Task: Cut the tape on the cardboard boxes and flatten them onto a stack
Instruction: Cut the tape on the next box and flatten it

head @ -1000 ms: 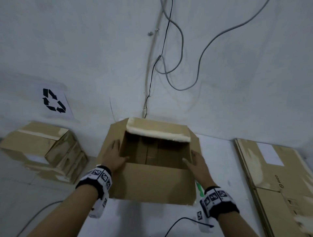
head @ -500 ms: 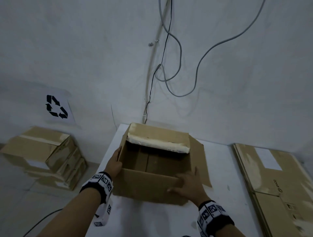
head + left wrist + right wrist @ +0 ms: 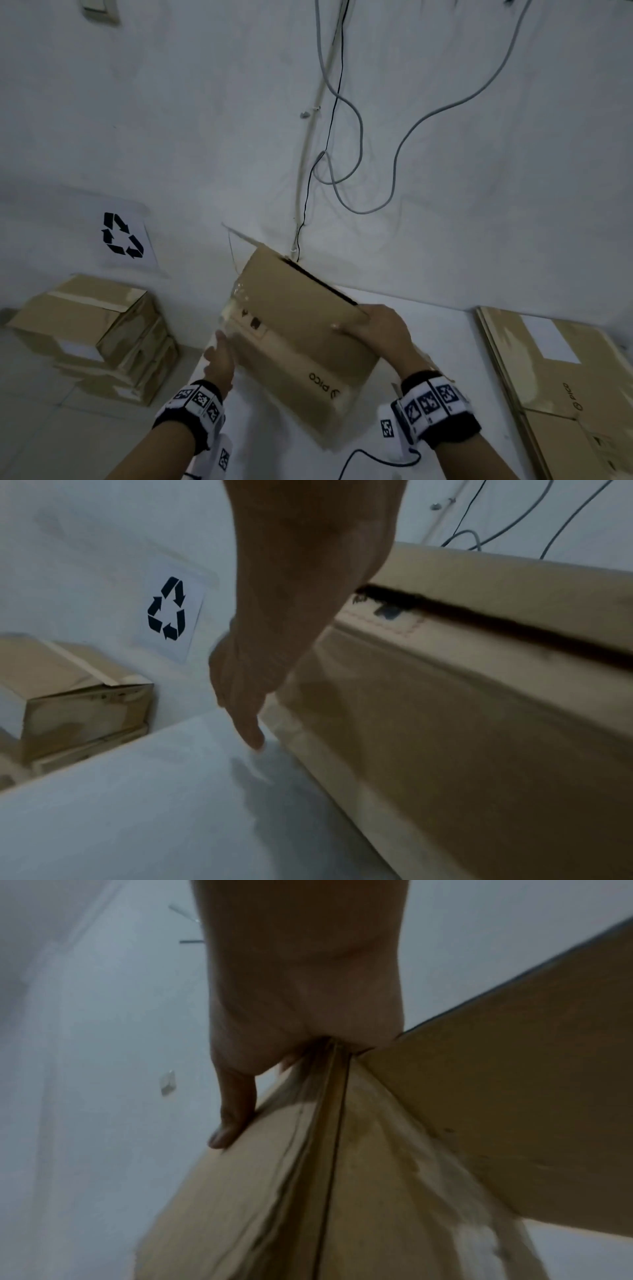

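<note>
The person is holding a cardboard box (image 3: pixel 301 339) tilted up over the white table (image 3: pixel 452 346), its printed side facing them and a dark slit of opening running along its upper far edge. The box is sitting toward the table's left edge, close to the back edge where the wall meets it, and its lower near corner is reaching toward the front of the table; whether that corner is touching the surface is hard to tell through the blur.

The right hand (image 3: pixel 373 329) is gripping the box's upper right corner, the thumb lying along one face and the fingers wrapped round the cardboard edges; from the right wrist view the folded flaps are bunching into the palm. The left hand (image 3: pixel 219 359) is beside the box's left end, fingers extended and loosely together, pointing down toward the table; it is just beside the cardboard, and I cannot tell whether it is actually touching.

At the table's right edge a stack of flattened boxes (image 3: pixel 561 373) is lying flat. Off the table's left edge, down on the floor against the wall, several unopened boxes (image 3: pixel 99 329) are piled up, with a recycling sign (image 3: pixel 123 236) stuck on the wall above them. Cables (image 3: pixel 342 102) are hanging down the wall behind the table.
</note>
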The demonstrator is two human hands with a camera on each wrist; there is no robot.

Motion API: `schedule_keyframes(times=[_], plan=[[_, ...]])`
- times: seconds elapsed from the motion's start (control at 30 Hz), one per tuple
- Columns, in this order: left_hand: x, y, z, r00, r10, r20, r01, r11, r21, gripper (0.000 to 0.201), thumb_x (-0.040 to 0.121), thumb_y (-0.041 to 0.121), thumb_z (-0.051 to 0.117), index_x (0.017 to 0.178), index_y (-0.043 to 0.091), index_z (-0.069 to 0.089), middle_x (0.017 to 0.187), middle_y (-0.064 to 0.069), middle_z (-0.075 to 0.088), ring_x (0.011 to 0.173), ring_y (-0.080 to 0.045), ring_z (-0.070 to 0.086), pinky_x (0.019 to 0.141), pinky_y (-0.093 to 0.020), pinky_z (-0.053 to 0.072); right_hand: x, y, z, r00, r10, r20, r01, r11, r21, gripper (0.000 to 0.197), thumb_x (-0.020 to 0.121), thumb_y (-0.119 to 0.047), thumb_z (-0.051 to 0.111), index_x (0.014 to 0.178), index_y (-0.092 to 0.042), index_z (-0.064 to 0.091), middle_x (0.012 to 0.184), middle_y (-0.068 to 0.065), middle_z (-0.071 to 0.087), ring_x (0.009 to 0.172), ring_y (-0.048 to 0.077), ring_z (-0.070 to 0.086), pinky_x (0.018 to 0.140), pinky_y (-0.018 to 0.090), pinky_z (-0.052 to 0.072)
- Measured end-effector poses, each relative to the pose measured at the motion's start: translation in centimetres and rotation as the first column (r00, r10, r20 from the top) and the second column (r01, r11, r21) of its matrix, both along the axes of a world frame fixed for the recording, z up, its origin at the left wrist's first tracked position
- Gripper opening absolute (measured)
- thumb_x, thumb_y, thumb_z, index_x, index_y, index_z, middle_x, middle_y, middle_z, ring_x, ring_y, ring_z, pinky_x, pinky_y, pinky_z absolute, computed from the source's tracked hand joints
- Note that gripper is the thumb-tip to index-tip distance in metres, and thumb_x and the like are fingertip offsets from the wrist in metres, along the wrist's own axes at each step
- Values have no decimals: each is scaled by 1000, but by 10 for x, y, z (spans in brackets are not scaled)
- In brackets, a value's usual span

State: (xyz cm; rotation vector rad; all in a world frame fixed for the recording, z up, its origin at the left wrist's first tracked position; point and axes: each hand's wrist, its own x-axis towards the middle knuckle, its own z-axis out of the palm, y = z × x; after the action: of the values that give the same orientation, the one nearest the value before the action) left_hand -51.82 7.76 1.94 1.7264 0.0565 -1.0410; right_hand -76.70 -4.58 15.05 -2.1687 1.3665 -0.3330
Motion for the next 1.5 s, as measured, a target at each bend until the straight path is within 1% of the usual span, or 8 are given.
schedule_keyframes(times=[0.17, 0.4, 0.57, 0.77, 0.9, 1.07, 1.2, 1.5], plan=[[-27, -2, 8, 895, -212, -392, 172, 976, -136, 95, 85, 79, 24, 148, 9, 28, 146, -19, 38, 127, -40, 41, 96, -54, 36, 5, -11, -1, 964, -168, 208, 114, 962, 247, 55, 63, -65, 78, 83, -14, 76, 81, -1, 75, 80, 20, 71, 84, 47, 57], [-44, -12, 34, 873, -391, -293, 310, 907, -286, 43, 92, 48, 55, 85, 6, 57, 70, -9, 52, 61, -22, 49, 55, -29, 43, -6, -28, -7, 848, -419, 326, 222, 838, 499, 62, 62, -59, 84, 106, -17, 71, 112, 4, 71, 101, 22, 66, 97, 42, 52], [-12, -16, 40, 988, -156, -7, 149, 953, -263, 35, 97, 36, 47, 112, 7, 59, 113, -19, 60, 94, -31, 56, 87, -42, 45, -13, -23, -34, 771, -530, 353, 253, 764, 594, 80, 59, -57, 86, 120, -9, 67, 115, 6, 70, 102, 24, 66, 98, 41, 52], [-9, -19, 97, 995, -59, -81, 7, 850, -526, 53, 100, 49, 27, 101, 6, 57, 83, -13, 63, 72, -27, 59, 65, -33, 47, -9, -30, -40, 774, -529, 348, 280, 779, 562, 71, 66, -55, 84, 118, -9, 67, 113, 6, 69, 102, 24, 65, 98, 41, 52], [-56, -38, 121, 930, -196, 311, 335, 799, -499, 29, 94, 30, 59, 114, 10, 56, 105, -6, 66, 86, -19, 66, 73, -30, 55, -11, -32, -42, 820, -480, 313, 287, 816, 502, 60, 76, -53, 77, 116, -9, 67, 111, 6, 67, 105, 26, 63, 99, 41, 50], [-99, -67, 102, 676, -296, 675, 442, 896, -50, 111, 50, 60, 86, 136, 23, 26, 133, 1, 36, 124, -19, 36, 105, -40, 39, -18, -28, -41, 861, -440, 254, 286, 833, 473, 34, 90, -47, 63, 82, -14, 66, 104, 10, 67, 88, 22, 60, 89, 38, 50], [-99, -79, 77, 813, -247, 527, 372, 917, -144, 128, 28, 75, 83, 128, 48, 8, 140, -4, 35, 127, -27, 41, 105, -48, 41, -21, -22, -41, 875, -392, 285, 248, 867, 433, 56, 94, -58, 50, 122, -12, 62, 124, 10, 61, 107, 25, 57, 95, 36, 46], [-82, -62, 72, 859, -210, 467, 369, 886, -281, 68, 86, 38, 69, 131, 14, 25, 99, -7, 60, 84, -18, 60, 68, -26, 49, -21, -26, -37, 887, -303, 348, 160, 910, 383, 49, 76, -50, 78, 110, -18, 64, 106, 0, 68, 92, 13, 63, 71, 23, 47]])
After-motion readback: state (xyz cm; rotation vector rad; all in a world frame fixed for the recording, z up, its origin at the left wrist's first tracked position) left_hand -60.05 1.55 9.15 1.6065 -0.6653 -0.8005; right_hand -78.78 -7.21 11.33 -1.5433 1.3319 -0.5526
